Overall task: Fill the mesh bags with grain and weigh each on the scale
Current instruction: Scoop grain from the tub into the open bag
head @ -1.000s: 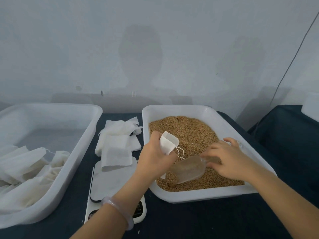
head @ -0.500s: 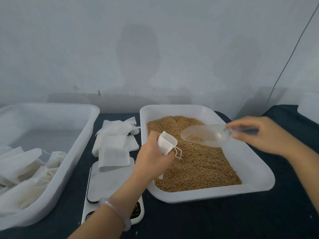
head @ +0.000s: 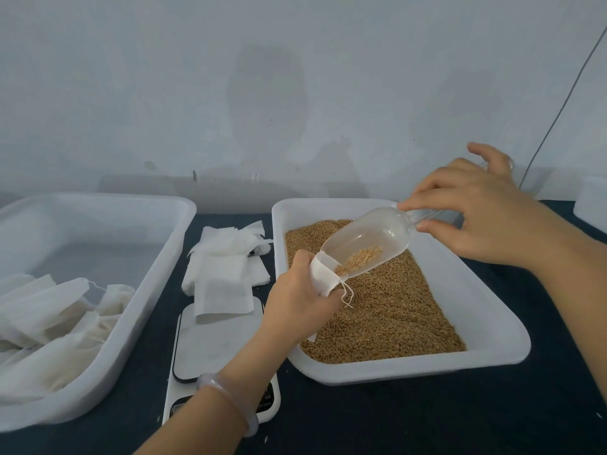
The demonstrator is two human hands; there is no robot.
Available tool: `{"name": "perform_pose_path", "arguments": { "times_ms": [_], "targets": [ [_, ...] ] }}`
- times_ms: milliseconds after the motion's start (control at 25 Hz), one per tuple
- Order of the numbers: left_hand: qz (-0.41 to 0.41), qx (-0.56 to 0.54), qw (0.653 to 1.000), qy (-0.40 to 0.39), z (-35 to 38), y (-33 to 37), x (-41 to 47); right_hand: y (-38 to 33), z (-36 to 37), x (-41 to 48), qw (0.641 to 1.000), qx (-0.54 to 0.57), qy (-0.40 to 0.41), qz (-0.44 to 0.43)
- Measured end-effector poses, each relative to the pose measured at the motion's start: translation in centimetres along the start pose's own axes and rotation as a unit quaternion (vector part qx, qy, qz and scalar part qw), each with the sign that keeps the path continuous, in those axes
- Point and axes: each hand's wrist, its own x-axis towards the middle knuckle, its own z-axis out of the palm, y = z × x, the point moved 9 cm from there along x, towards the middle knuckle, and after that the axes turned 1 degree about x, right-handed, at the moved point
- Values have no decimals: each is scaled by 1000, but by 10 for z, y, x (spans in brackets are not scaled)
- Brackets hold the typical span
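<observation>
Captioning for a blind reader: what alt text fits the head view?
The right hand tips grain from a clear scoop into a small mesh bag gripped by the left hand, above a grain-filled white tray. A scale and empty bags lie to the left.

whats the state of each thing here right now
mesh bag, mouth open, gripped by left hand
scoop, tilted, tip at the bag's mouth, holds a little grain, pinched by right hand
grain tray, filled with grain
scale, one flat bag overlapping its plate, display unreadable
left tray, holds a pile of white bags
</observation>
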Motion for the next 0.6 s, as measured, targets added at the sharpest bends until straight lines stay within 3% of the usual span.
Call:
{"name": "perform_pose_path", "arguments": {
  "times_ms": [360,520,600],
  "targets": [
    [-3,0,1000,10,0,-2,0,0,-3,0,999,-17,43,-18],
    [-26,-68,997,12,-4,-7,1,45,23,-11,993,67,-7,97],
    [-32,-87,996,16,-7,-9,1,59,52,-23,985,41,-78,147]
  ]
}}
